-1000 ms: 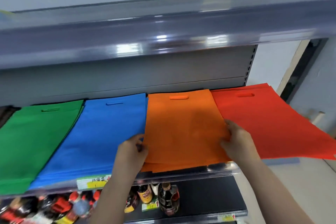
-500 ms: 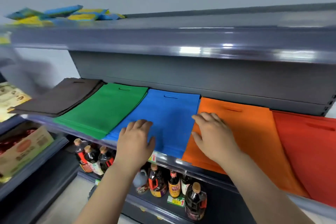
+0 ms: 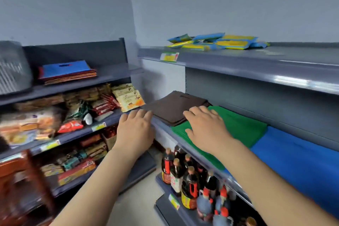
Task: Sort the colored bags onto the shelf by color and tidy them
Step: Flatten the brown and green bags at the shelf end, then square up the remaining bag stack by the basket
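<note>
Grey metal shelving filled a corner of a small shop, under a pale wall. On the right unit, the middle shelf (image 3: 200, 154) carried the sorted bags in flat piles side by side: the brown bags (image 3: 176, 108) at the far left end, the green bags (image 3: 238, 126) next to them, and the blue bags (image 3: 300, 156) to the right, running out of the picture. Each colour had its own pile, probably so a customer could find it quickly.

The right hand (image 3: 205, 128) lay flat with straight fingers on the near part of the green pile, its fingertips reaching the edge of the brown pile; this grip was released and only pressed. The left hand (image 3: 136, 130) hovered just beside the left corner of the brown pile, fingers straight and holding nothing. It seemed the two hands wanted to square the brown pile from both sides.

On the left unit, an upper shelf held a mixed stack of bags (image 3: 67, 71), blue on top, so I judged the sorting not finished.
</note>
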Demonstrator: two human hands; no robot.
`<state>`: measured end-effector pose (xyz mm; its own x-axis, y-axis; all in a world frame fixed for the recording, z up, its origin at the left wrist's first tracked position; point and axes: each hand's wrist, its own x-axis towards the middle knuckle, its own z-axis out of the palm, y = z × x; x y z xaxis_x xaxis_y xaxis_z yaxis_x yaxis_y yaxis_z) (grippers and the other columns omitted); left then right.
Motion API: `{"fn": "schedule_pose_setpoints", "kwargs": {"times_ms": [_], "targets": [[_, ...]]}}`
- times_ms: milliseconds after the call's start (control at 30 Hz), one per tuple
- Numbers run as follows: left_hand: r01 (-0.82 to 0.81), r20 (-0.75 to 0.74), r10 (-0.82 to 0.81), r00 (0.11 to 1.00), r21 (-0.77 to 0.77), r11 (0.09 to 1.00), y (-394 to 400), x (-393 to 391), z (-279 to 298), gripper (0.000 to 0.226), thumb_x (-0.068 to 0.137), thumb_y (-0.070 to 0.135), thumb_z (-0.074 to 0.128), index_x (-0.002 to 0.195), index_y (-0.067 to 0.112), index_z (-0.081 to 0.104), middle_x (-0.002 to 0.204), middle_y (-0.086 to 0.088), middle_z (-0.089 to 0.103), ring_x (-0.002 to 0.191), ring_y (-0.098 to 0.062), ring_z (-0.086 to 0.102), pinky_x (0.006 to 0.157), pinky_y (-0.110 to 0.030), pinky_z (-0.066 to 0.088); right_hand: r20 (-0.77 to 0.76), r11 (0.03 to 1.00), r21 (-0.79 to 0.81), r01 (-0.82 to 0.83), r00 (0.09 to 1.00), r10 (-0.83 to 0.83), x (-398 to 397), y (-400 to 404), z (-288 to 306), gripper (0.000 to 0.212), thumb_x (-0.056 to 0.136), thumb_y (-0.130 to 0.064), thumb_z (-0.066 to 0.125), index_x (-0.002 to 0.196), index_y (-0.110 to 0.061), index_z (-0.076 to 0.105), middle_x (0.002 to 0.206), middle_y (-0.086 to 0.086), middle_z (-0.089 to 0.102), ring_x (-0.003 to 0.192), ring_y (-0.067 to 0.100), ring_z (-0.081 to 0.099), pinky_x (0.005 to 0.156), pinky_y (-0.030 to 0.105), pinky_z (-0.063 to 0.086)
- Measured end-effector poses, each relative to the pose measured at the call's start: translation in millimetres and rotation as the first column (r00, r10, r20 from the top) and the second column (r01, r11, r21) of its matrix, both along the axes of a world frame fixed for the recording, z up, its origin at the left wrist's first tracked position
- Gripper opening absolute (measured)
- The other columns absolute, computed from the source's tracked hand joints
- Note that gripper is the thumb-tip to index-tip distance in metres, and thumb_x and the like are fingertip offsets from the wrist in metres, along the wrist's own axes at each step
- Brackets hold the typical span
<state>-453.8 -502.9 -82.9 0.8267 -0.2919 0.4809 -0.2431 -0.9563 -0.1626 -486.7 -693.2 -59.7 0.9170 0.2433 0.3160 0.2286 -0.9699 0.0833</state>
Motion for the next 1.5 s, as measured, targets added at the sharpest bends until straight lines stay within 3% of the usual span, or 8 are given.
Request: {"fn": "schedule_pose_setpoints", "kwargs": {"times_ms": [133, 200, 400, 900, 1200, 1500], "targets": [[-0.151, 0.033, 0.151, 0.988, -0.007, 0.988, 73, 24, 16, 0.046, 0.091, 0.036, 0.052, 0.133, 0.018, 0.047, 0.132, -0.001, 0.052, 0.122, -0.026, 0.047, 0.098, -0.039, 0.035, 0.032, 0.990, -0.007, -0.142, 0.989, 0.142, 54, 73, 14, 0.044, 0.095, -0.032, 0.046, 0.135, -0.019, 0.037, 0.136, 0.001, 0.042, 0.128, 0.024, 0.035, 0.101, 0.038, 0.031], [-0.204, 0.054, 0.205, 0.977, -0.026, 0.979, 106, 36, 22, 0.047, 0.094, 0.036, 0.045, 0.138, 0.020, 0.039, 0.139, 0.001, 0.045, 0.128, -0.023, 0.040, 0.102, -0.036, 0.031, 0.042, 0.979, 0.006, -0.206, 0.978, 0.205, 78, 107, 20, 0.043, 0.095, -0.031, 0.046, 0.136, -0.019, 0.038, 0.137, 0.001, 0.041, 0.127, 0.023, 0.035, 0.102, 0.039, 0.031], [-0.362, 0.069, 0.363, 0.929, -0.021, 0.932, 199, 74, 38, 0.047, 0.096, 0.039, 0.039, 0.141, 0.023, 0.033, 0.141, 0.005, 0.041, 0.130, -0.020, 0.038, 0.103, -0.034, 0.028, 0.092, 0.929, 0.038, -0.367, 0.927, 0.363, 148, 199, 29, 0.041, 0.095, -0.030, 0.045, 0.134, -0.019, 0.039, 0.139, 0.000, 0.041, 0.128, 0.022, 0.035, 0.103, 0.038, 0.031], [-0.615, -0.009, 0.615, 0.789, -0.045, 0.788, 315, 211, 48, 0.047, 0.096, 0.039, 0.039, 0.140, 0.022, 0.032, 0.141, 0.005, 0.041, 0.131, -0.019, 0.036, 0.105, -0.034, 0.025, 0.100, 0.807, 0.037, -0.590, 0.805, 0.584, 330, 340, 38, 0.043, 0.096, -0.033, 0.045, 0.137, -0.019, 0.037, 0.139, 0.000, 0.041, 0.128, 0.022, 0.035, 0.103, 0.037, 0.032], [-0.646, -0.016, 0.650, 0.760, -0.120, 0.753, 364, 293, 43, 0.049, 0.097, 0.039, 0.037, 0.142, 0.023, 0.030, 0.144, 0.006, 0.039, 0.131, -0.018, 0.036, 0.105, -0.033, 0.025, 0.030, 0.759, 0.092, -0.645, 0.764, 0.645, 434, 399, 28, 0.051, 0.097, -0.037, 0.043, 0.144, -0.021, 0.031, 0.145, -0.004, 0.036, 0.134, 0.018, 0.031, 0.107, 0.034, 0.029], [-0.594, -0.002, 0.606, 0.796, -0.195, 0.780, 430, 366, 32, 0.044, 0.095, 0.034, 0.048, 0.135, 0.016, 0.045, 0.134, -0.001, 0.050, 0.122, -0.025, 0.047, 0.100, -0.037, 0.032, 0.041, 0.752, 0.111, -0.649, 0.759, 0.649, 514, 465, 24, 0.050, 0.099, -0.040, 0.038, 0.144, -0.020, 0.033, 0.147, -0.004, 0.036, 0.136, 0.016, 0.031, 0.106, 0.031, 0.029]]}}
